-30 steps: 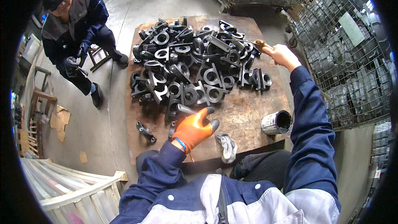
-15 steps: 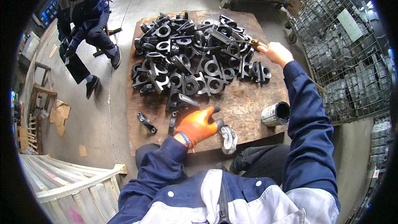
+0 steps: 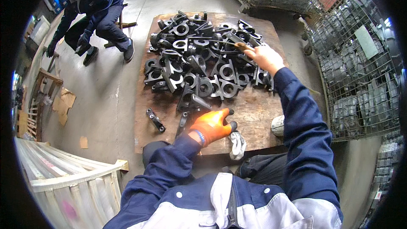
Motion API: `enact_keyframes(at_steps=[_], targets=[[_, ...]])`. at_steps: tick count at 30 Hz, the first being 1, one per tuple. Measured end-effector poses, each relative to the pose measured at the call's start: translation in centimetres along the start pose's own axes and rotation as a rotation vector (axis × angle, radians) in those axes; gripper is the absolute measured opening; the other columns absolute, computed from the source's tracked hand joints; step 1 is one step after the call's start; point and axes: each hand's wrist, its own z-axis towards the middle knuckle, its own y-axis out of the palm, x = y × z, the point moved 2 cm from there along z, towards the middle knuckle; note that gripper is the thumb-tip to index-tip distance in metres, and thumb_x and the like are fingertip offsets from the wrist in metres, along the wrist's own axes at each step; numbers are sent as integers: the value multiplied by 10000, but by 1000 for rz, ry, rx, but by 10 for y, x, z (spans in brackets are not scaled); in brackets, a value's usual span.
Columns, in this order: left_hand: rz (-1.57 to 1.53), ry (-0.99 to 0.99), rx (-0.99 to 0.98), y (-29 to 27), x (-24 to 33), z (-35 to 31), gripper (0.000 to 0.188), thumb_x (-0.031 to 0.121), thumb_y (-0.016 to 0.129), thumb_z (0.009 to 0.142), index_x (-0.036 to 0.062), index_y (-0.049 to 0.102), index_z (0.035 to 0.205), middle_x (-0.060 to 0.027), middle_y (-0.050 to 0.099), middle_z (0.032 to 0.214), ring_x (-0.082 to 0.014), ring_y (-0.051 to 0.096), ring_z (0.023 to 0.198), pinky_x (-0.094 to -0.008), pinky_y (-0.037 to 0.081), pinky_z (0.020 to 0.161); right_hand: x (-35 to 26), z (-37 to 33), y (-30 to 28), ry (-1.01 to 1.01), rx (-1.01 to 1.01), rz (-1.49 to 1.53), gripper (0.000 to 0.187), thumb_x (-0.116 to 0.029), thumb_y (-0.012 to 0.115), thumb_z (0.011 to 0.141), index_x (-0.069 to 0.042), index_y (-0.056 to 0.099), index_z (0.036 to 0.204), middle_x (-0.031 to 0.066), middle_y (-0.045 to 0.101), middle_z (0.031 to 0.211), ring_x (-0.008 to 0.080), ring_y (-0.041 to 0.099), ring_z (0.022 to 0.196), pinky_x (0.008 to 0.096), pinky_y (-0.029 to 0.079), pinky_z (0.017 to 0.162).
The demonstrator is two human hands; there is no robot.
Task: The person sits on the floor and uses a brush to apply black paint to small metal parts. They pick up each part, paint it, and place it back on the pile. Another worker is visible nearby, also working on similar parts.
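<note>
"What stands around?"

"A brown wooden board (image 3: 254,109) lies before you, with a crumpled light-grey cloth (image 3: 238,146) near its close edge. A pale-sided round can (image 3: 277,126) sits by your right sleeve (image 3: 303,123), which blocks much of it. Wire-mesh cages full of grey metal parts (image 3: 360,76) are on your right, a white slatted crate (image 3: 80,186) at your lower left, and a co-worker in a dark blue jacket (image 3: 99,0) leans at upper left."

"And the work itself?"

"Black metal brackets with round openings (image 3: 205,87) are heaped across the middle of the board, tipped every way; one lies apart, left of your left hand (image 3: 210,125). Above the heap is a long, thin dark tool with a brown part (image 3: 241,46); your bare right hand (image 3: 268,58) is closed around its near end. Your left, in an orange glove with black fingertips, has thumb and forefinger spread."

"Anything unclear?"

"Your other left fingers are out of sight, so I can't tell whether they grip anything. The tool's far end blurs into the dark brackets; contact is uncertain. The picture's edge cuts off the co-worker's head."
</note>
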Motion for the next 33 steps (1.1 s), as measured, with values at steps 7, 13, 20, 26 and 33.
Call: enact_keyframes(at_steps=[7, 13, 20, 26, 33], targets=[[-44, 17, -11, 12, -10, 9, 530, 442, 608, 855, 91, 578, 1251, -169, 694, 1018, -344, 642, 1003, -423, 497, 874, -63, -10, 12, -167, -115, 132, 574, -571, 493, 934, -43, 716, 921, 207, 689, 824, 368, 678, 804, 460, 527, 737], [-27, 58, 7, 10, -7, 10, 536, 440, 611, 850, 83, 578, 1249, -182, 695, 1006, -349, 647, 990, -423, 499, 864, -21, 2, 14, 25, 29, 17, 623, -584, 480, 934, -7, 712, 892, 219, 689, 813, 373, 684, 795, 460, 534, 737], [24, 83, -70, 18, -14, 7, 510, 430, 589, 840, 83, 605, 1214, -200, 682, 1049, -366, 634, 1017, -432, 493, 877, 13, -45, -5, -154, -239, -2, 623, -574, 489, 938, 6, 697, 854, 239, 666, 786, 401, 664, 781, 462, 518, 718], [99, 36, -245, 27, -17, 3, 530, 458, 551, 827, 94, 618, 1206, -203, 659, 1146, -372, 608, 1093, -427, 476, 931, 64, -110, -8, 16, -236, -121, 588, -582, 512, 924, -25, 699, 909, 231, 671, 804, 408, 658, 785, 476, 508, 710], [125, 3, -352, 35, -8, -1, 560, 480, 547, 826, 103, 615, 1235, -208, 636, 1203, -372, 594, 1132, -417, 466, 964, 79, -150, 5, 33, -395, -119, 583, -597, 499, 928, -55, 711, 894, 213, 679, 801, 377, 669, 802, 462, 520, 720]])
